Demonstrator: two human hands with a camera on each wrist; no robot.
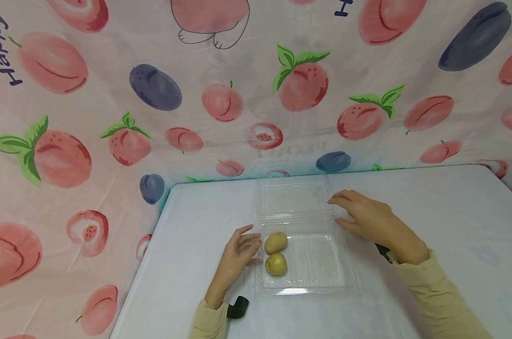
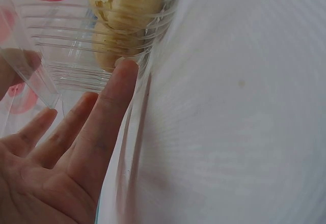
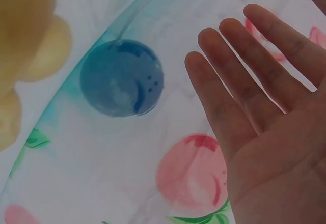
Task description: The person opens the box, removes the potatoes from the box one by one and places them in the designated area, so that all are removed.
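Observation:
A clear plastic clamshell box (image 1: 313,256) lies open on the table, its lid (image 1: 294,198) folded back toward the far edge. Two yellow potatoes, one farther back (image 1: 276,242) and one nearer (image 1: 276,264), sit side by side along the box's left wall. My left hand (image 1: 236,256) is at that wall with relaxed fingers; in the left wrist view the index fingertip (image 2: 127,71) lies close to the ribbed plastic below the potatoes. At the lid's right edge is my right hand (image 1: 366,216), its fingers extended and holding nothing.
The white table (image 1: 442,226) meets a fruit-printed cloth (image 1: 247,61) at the back and left. A black strap piece (image 1: 238,307) sits at the left wrist. Blurred yellow round shapes (image 3: 30,35) fill the left side of the right wrist view.

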